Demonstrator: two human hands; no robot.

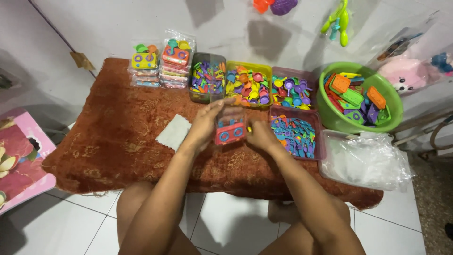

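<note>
I'm holding a red toy stove (230, 132) in its clear bag between both hands, left hand (205, 123) and right hand (260, 134) closing around it (fingers blurred, probably pinching), above the rust-brown cloth (118, 137), near the trays of small toy pieces (248, 85). Next calls for steady grip.

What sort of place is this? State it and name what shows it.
Probably a home floor used for packing toy sets: a rug on tiles, trays of small plastic toy pieces, a green basin of toy stoves, and finished packets stacked against the wall.
</note>
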